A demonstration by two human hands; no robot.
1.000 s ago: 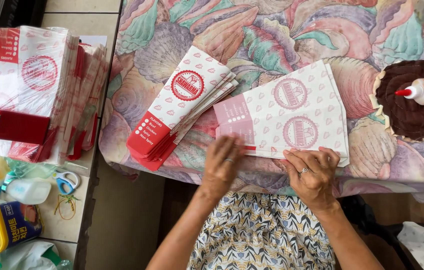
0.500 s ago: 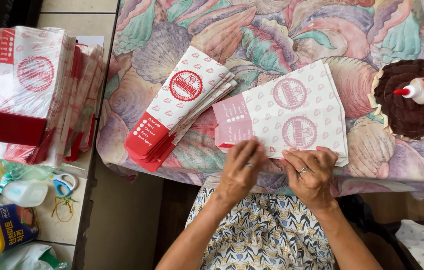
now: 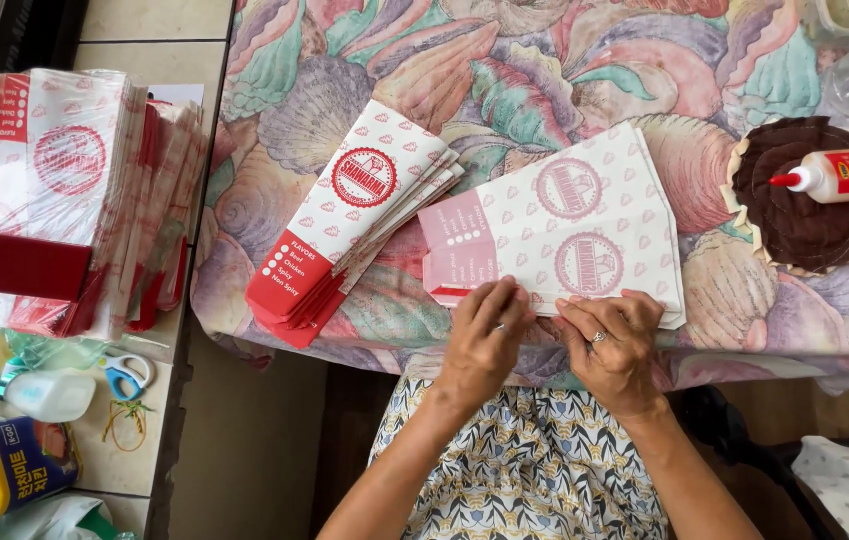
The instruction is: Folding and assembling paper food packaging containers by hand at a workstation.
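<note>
Head view. The left hand (image 3: 484,340) has moved. One second ago it lay flat on the lower left part of the paper bag (image 3: 564,225), with the fingers spread a little. Half a second ago it had slid toward the right. Now it sits close beside the right hand (image 3: 616,345), at the near edge of the bag, and its fingers are curled down onto the paper. The right hand has almost not moved in this time; it keeps its place on the lower edge. The bag itself lies at the same spot as before, so the change is only in the hands. My judgement is that the work has passed from holding the sheet flat to pressing or folding its near edge, but the fold itself is hidden under the fingers.

The bag is white with pale pink round marks. It lies flat on the desk (image 3: 584,60), which has a cloth with a shell pattern, between the stack of finished bags (image 3: 349,225) at its left and the glue bottle (image 3: 839,175) on a brown round mat (image 3: 794,230) at its right.

Pose: both forearms come up from the bottom of the picture, wrists bent a little, backs of the hands toward the camera. The grip of each hand is not closed around anything; the fingers are bent and press down on the paper edge. The right hand wears a ring.
</note>
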